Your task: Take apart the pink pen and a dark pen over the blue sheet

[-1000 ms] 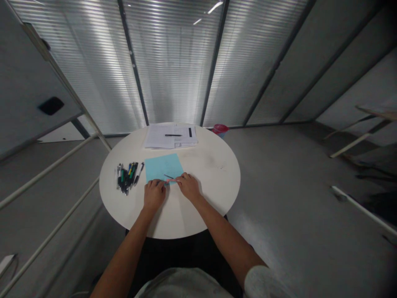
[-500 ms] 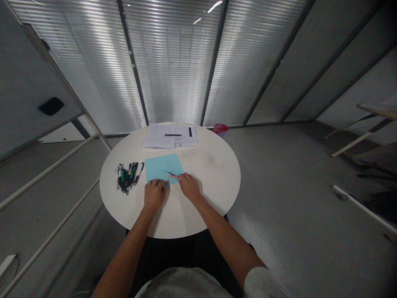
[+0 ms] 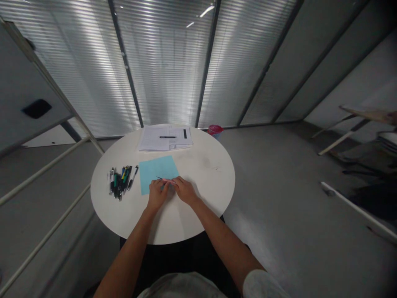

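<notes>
Over the near edge of a light blue sheet of paper (image 3: pixel 156 167), both of my hands meet at a slim pink stick-like thing with a thin dark tip (image 3: pixel 168 181). The tip points left, and its exact kind is too small to make out. My right hand (image 3: pixel 185 190) has its fingers closed on the right end. My left hand (image 3: pixel 157 193) pinches near the middle, fingertips close to the right hand's. Left of the paper lies a loose bunch of pens (image 3: pixel 119 182), with one white and black pen (image 3: pixel 132 178) slightly apart.
Printed papers (image 3: pixel 155 138) with a black pen (image 3: pixel 168 137) across them lie at the back of the round white table (image 3: pixel 211 178). A red bin (image 3: pixel 215 130) stands on the floor behind. A whiteboard frame (image 3: pixel 72 111) is close by on the left.
My hands have come together, and the pink thing, earlier at my right hand above the paper, now lies between both hands' fingers. The camera view has shifted slightly.
</notes>
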Action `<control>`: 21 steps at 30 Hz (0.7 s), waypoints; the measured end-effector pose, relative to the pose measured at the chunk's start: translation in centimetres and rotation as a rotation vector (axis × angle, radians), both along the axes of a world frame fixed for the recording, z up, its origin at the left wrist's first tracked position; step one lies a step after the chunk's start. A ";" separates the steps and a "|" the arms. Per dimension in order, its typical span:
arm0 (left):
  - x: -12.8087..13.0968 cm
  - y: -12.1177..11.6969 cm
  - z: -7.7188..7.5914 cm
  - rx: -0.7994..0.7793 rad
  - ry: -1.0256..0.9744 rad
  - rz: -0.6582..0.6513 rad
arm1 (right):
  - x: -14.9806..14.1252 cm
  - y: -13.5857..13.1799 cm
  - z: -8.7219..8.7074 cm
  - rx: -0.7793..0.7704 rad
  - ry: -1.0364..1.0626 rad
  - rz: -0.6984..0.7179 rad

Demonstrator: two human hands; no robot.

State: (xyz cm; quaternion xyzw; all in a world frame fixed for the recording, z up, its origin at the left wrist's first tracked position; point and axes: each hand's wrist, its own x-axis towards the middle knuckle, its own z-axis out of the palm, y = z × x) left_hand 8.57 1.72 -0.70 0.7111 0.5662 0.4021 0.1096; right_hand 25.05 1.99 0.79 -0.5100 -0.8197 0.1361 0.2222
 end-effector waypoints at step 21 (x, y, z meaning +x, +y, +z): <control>-1.7 -0.5 -0.6 -0.051 -0.696 0.112 | -0.6 -0.7 0.5 0.022 -0.173 -0.050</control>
